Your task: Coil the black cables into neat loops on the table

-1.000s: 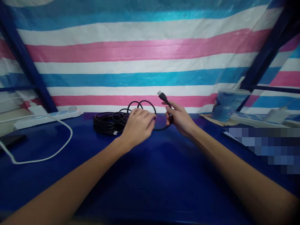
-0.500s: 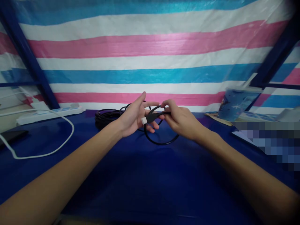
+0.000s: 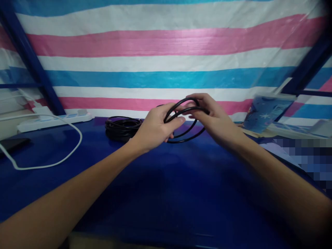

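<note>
A black cable (image 3: 181, 141) runs in loops between my two hands, above the blue table. My left hand (image 3: 158, 126) is closed on the loops, its thumb lying across them. On the other side, my right hand (image 3: 207, 110) grips the top of the loops with curled fingers. The cable's plug end is hidden, probably behind my left hand. Left of that hand, the thicker coil (image 3: 121, 128) of black cable rests on the table, partly covered by my wrist.
At the left are a white power strip (image 3: 54, 121), a white cord (image 3: 80, 136) and a dark flat object (image 3: 12, 146). A blue patterned cup (image 3: 267, 112) with a straw stands at the right. Striped sheeting (image 3: 166, 62) hangs behind the blue table (image 3: 168, 193).
My left hand went from open to closed around the cable loops. My right hand rose slightly with the cable, and the white-tipped plug went out of sight. The view tilted a little.
</note>
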Available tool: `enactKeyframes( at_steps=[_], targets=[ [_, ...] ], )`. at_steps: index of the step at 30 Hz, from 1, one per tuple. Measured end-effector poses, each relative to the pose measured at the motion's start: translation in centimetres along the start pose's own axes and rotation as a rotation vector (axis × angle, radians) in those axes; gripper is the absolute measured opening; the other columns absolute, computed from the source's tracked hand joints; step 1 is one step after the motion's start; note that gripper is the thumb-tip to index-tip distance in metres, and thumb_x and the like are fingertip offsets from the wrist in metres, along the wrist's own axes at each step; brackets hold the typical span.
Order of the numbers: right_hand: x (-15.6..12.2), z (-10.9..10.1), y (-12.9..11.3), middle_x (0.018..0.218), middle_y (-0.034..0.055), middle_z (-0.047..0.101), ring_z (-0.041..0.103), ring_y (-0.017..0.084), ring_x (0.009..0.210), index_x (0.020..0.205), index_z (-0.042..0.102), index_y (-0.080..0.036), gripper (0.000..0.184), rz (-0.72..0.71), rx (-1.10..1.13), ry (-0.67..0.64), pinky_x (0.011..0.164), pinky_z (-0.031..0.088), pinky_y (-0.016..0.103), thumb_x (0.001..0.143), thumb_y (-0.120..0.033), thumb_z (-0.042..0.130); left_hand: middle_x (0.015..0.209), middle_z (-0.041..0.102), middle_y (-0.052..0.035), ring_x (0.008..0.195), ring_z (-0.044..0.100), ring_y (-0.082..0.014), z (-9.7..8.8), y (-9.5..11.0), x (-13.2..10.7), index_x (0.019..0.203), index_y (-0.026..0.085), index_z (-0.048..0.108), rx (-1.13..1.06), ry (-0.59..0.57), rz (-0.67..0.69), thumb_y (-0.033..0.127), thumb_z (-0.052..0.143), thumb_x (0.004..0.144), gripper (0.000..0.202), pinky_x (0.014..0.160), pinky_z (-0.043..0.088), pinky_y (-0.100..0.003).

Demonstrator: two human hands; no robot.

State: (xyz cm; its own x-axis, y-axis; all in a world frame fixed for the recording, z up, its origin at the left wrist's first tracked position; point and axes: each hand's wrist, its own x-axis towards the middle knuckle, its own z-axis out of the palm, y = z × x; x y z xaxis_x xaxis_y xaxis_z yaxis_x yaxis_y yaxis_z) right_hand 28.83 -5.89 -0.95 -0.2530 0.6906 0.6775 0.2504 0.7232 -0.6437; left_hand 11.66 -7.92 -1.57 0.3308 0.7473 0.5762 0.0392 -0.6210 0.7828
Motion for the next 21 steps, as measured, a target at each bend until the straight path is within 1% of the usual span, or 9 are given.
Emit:
enactKeyframes(
  at_steps=[2,5,7,9,11,14,17,19,21],
  targets=[
    [0.0,0.0,-0.2,0.067,-0.0024,0.057,0.061,0.013,0.063,0.1,0.051,-0.021,0.018,0.127,0.249,-0.049,0.066,0.05,0.03,0.086,-0.031,0.052,0.053,0.049,0.0048,0.044,0.047,-0.0067,0.0,0.1,0.1,0.094,0.017,0.063,-0.035,0.095,0.049,0.024,0.059,0.083,0.014,0.046,0.04,-0.02],
    [-0.3,0.0,-0.6,0.045,-0.0098,0.031,0.032,0.007,0.034,0.089,0.056,-0.02,0.02,0.236,0.275,-0.121,0.041,0.035,0.024,0.088,-0.039,0.051,0.063,0.056,0.0021,0.052,0.052,-0.0074,-0.3,-0.1,0.4,0.094,0.017,0.06,0.007,0.147,0.022,0.022,0.06,0.081,0.013,0.049,0.042,-0.019],
    [-0.5,0.0,-0.7,0.046,-0.0082,0.036,0.031,0.006,0.036,0.084,0.061,-0.019,0.017,0.189,0.096,-0.148,0.04,0.03,0.023,0.084,-0.036,0.058,0.064,0.058,0.0021,0.05,0.054,-0.0084,-0.5,-0.1,0.5,0.096,0.019,0.056,0.027,0.037,-0.062,0.02,0.061,0.08,0.017,0.048,0.043,-0.019],
    [-0.7,0.2,-0.7,0.057,-0.003,0.053,0.047,0.009,0.049,0.078,0.063,-0.018,0.007,0.097,-0.113,-0.201,0.048,0.036,0.023,0.079,-0.024,0.061,0.057,0.054,0.0048,0.043,0.051,-0.0083,-0.5,0.3,0.4,0.099,0.021,0.052,0.004,-0.122,-0.19,0.021,0.063,0.078,0.023,0.044,0.042,-0.02],
    [-0.9,0.6,-0.5,0.068,0.0007,0.062,0.057,0.014,0.065,0.074,0.063,-0.016,0.004,0.037,-0.247,-0.222,0.059,0.042,0.026,0.075,-0.015,0.06,0.049,0.046,0.0085,0.035,0.041,-0.0059,-0.3,0.8,0.1,0.1,0.023,0.05,-0.021,-0.186,-0.322,0.017,0.065,0.074,0.03,0.037,0.035,-0.017],
    [-1.0,1.2,-0.2,0.078,0.0026,0.064,0.057,0.014,0.063,0.084,0.063,-0.015,0.011,0.083,-0.174,-0.189,0.057,0.044,0.027,0.074,-0.017,0.061,0.045,0.037,0.0101,0.031,0.025,-0.0018,-0.2,1.4,0.0,0.093,0.02,0.054,-0.072,-0.029,-0.387,0.005,0.06,0.065,0.032,0.032,0.017,-0.014],
    [-1.0,1.4,-0.2,0.077,0.0008,0.064,0.054,0.01,0.052,0.093,0.059,-0.016,0.021,0.214,0.216,-0.199,0.051,0.044,0.025,0.075,-0.025,0.065,0.041,0.026,0.0109,0.03,0.016,-0.0008,-0.8,1.8,0.5,0.074,0.018,0.05,-0.284,0.197,-0.302,0.002,0.055,0.067,0.018,0.032,0.01,-0.016],
    [-1.2,1.7,-0.2,0.074,0.0005,0.064,0.06,0.012,0.06,0.09,0.058,-0.017,0.018,0.273,0.431,-0.201,0.06,0.049,0.027,0.077,-0.028,0.065,0.04,0.017,0.0114,0.031,0.011,-0.0014,-1.6,2.0,1.0,0.065,0.018,0.041,-0.453,0.323,-0.232,0.004,0.053,0.074,0.021,0.032,0.011,-0.017],
    [-1.5,2.4,-0.3,0.084,0.0029,0.067,0.065,0.015,0.081,0.091,0.059,-0.017,0.018,0.291,0.508,-0.221,0.075,0.051,0.03,0.077,-0.025,0.066,0.041,0.013,0.0109,0.031,0.01,-0.0021,-2.4,2.1,1.3,0.06,0.019,0.033,-0.58,0.426,-0.188,0.007,0.05,0.081,0.029,0.032,0.015,-0.017]
  ],
)
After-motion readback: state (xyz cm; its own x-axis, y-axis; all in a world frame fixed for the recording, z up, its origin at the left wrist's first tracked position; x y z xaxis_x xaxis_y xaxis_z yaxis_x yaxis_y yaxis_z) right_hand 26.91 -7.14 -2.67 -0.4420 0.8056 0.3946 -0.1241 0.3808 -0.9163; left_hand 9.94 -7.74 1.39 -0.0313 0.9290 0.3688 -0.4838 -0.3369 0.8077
